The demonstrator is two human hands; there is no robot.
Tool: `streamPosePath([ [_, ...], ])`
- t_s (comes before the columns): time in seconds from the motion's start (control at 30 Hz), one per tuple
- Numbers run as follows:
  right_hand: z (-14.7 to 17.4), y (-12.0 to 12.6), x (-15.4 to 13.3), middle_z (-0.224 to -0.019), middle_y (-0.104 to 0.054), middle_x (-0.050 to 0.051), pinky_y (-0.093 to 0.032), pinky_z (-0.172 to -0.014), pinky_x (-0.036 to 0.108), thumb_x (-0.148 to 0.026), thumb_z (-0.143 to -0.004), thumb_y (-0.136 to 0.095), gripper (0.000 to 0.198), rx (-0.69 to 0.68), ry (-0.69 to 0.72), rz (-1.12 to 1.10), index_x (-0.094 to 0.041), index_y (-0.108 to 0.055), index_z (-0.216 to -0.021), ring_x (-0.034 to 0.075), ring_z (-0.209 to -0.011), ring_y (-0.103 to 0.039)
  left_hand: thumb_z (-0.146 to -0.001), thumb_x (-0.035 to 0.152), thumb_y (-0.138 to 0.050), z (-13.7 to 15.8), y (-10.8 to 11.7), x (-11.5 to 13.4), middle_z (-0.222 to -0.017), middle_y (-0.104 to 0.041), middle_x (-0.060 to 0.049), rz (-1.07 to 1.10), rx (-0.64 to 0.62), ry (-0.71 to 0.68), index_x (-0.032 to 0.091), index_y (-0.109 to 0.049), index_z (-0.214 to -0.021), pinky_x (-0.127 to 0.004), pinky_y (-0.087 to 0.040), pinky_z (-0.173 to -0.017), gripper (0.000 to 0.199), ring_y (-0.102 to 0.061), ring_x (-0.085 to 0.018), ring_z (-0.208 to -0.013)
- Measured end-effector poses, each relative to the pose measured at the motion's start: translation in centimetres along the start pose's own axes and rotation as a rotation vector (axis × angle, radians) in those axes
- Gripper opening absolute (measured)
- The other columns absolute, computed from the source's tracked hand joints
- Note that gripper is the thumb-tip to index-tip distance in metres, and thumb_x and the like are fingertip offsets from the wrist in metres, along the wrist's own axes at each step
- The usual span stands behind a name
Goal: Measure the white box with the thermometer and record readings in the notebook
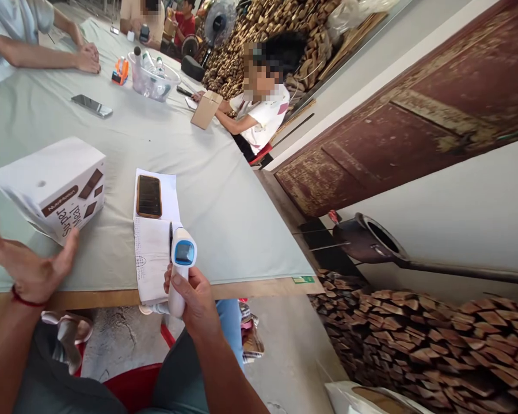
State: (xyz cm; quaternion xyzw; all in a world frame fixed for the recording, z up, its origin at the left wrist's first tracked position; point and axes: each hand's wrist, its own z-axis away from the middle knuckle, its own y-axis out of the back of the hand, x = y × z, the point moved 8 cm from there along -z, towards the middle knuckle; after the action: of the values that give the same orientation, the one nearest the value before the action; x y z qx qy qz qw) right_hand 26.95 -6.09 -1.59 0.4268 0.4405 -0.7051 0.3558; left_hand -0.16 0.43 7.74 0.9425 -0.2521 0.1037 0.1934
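My right hand [194, 296] is wrapped round the handle of a white infrared thermometer [181, 293], its small blue-framed screen facing me. Beneath the thermometer lies an open paper notebook [153, 247] with handwriting, reaching over the table's front edge. A phone in an orange-brown case [149, 196] rests on the notebook's far page. On the left, my left hand [37, 264] is held palm up with fingers spread, holding nothing. Just beyond it stands a white printed box [64, 184] with brown pictures; whether my thumb touches it I cannot tell.
The cloth-covered table [224, 224] also carries another phone [92, 106], a clear plastic basket [155, 86] of bottles and an orange tape dispenser [120, 71]. A person at the right edge holds a brown cardboard piece [207, 109]. Stacked firewood [431, 333] lies at the lower right.
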Motion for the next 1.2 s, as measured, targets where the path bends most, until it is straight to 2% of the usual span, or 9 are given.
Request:
streamPosePath([
  [0.13, -0.5, 1.7, -0.7, -0.076, -0.065, 0.0, -0.045, -0.063, 0.027, -0.044, -0.065, -0.08, 0.036, 0.031, 0.041, 0.069, -0.02, -0.068, -0.088, 0.014, -0.065, -0.054, -0.084, 0.03, -0.071, 2.2, -2.7, 5.6, -0.133, -0.054, -0.006, 0.285, -0.297, -0.229, 0.031, -0.042, -0.137, -0.051, -0.051, -0.097, 0.061, -0.058, -0.028, -0.117],
  [0.3, -3.4, 7.6, -2.2, -0.098, -0.071, 0.006, -0.048, -0.08, 0.036, -0.049, -0.063, -0.076, 0.051, 0.23, 0.129, 0.46, -0.019, -0.07, -0.104, 0.023, -0.087, -0.062, -0.086, 0.043, -0.067, 7.8, -8.3, 7.4, -0.13, -0.055, -0.017, 0.404, -0.821, -0.193, 0.018, -0.054, -0.126, -0.056, -0.043, -0.103, 0.049, -0.05, -0.036, -0.126],
  [0.4, -5.2, 11.4, -3.5, -0.1, -0.069, 0.009, -0.046, -0.085, 0.037, -0.047, -0.067, -0.07, 0.048, 0.417, 0.22, 0.927, -0.019, -0.072, -0.106, 0.027, -0.096, -0.061, -0.082, 0.043, -0.071, 9.6, -9.3, 7.1, -0.133, -0.054, -0.018, 0.358, -0.929, -0.178, 0.018, -0.058, -0.121, -0.063, -0.033, -0.109, 0.047, -0.043, -0.038, -0.132],
  [0.57, -6.8, 13.9, -3.2, -0.099, -0.065, 0.011, -0.045, -0.08, 0.036, -0.044, -0.079, -0.06, 0.043, 0.459, 0.23, 1.411, -0.02, -0.068, -0.114, 0.027, -0.094, -0.059, -0.081, 0.043, -0.069, 10.1, -9.5, 6.8, -0.135, -0.053, -0.017, 0.312, -0.98, -0.142, 0.02, -0.06, -0.121, -0.067, -0.024, -0.113, 0.046, -0.037, -0.039, -0.137],
  [0.67, -6.1, 12.3, -4.1, -0.109, -0.063, 0.016, -0.045, -0.085, 0.042, -0.042, -0.078, -0.065, 0.048, 0.511, 0.418, 1.478, -0.016, -0.064, -0.118, 0.031, -0.102, -0.057, -0.081, 0.044, -0.068, 10.1, -9.6, 7.0, -0.135, -0.053, -0.016, 0.306, -1.008, -0.142, 0.021, -0.061, -0.121, -0.067, -0.02, -0.115, 0.046, -0.036, -0.039, -0.139],
  [0.77, -5.4, 8.2, -3.9, -0.108, -0.064, 0.014, -0.049, -0.083, 0.041, -0.04, -0.084, -0.062, 0.038, 0.358, 0.655, 1.309, -0.018, -0.062, -0.115, 0.027, -0.096, -0.059, -0.08, 0.044, -0.069, 10.1, -9.6, 7.2, -0.136, -0.052, -0.018, 0.295, -1.028, -0.157, 0.019, -0.06, -0.122, -0.068, -0.018, -0.115, 0.049, -0.034, -0.04, -0.139],
  [0.9, -6.8, 3.7, -1.4, -0.083, -0.065, 0.004, -0.049, -0.067, 0.032, -0.039, -0.088, -0.059, 0.033, 0.117, 0.569, 1.184, -0.018, -0.061, -0.113, 0.019, -0.069, -0.06, -0.08, 0.05, -0.069, 10.2, -9.7, 7.4, -0.137, -0.051, -0.02, 0.289, -1.059, -0.182, 0.018, -0.06, -0.123, -0.07, -0.017, -0.113, 0.054, -0.033, -0.041, -0.14],
  [1.07, -8.1, 1.8, -0.9, -0.085, -0.065, 0.005, -0.05, -0.072, 0.033, -0.024, -0.086, -0.052, 0.04, 0.066, 0.571, 1.246, -0.021, -0.062, -0.125, 0.021, -0.076, -0.059, -0.08, 0.051, -0.068, 10.3, -9.5, 7.4, -0.14, -0.047, -0.019, 0.308, -1.067, -0.211, 0.021, -0.062, -0.12, -0.07, -0.017, -0.113, 0.05, -0.029, -0.041, -0.141],
  [1.2, -6.3, 1.6, -1.6, -0.086, -0.061, 0.003, -0.051, -0.076, 0.033, -0.022, -0.09, -0.043, 0.039, -0.063, 0.615, 0.949, -0.026, -0.066, -0.121, 0.018, -0.079, -0.059, -0.079, 0.048, -0.069, 10.3, -9.3, 7.8, -0.14, -0.046, -0.019, 0.331, -1.083, -0.231, 0.021, -0.064, -0.116, -0.071, -0.015, -0.112, 0.045, -0.027, -0.042, -0.142],
])
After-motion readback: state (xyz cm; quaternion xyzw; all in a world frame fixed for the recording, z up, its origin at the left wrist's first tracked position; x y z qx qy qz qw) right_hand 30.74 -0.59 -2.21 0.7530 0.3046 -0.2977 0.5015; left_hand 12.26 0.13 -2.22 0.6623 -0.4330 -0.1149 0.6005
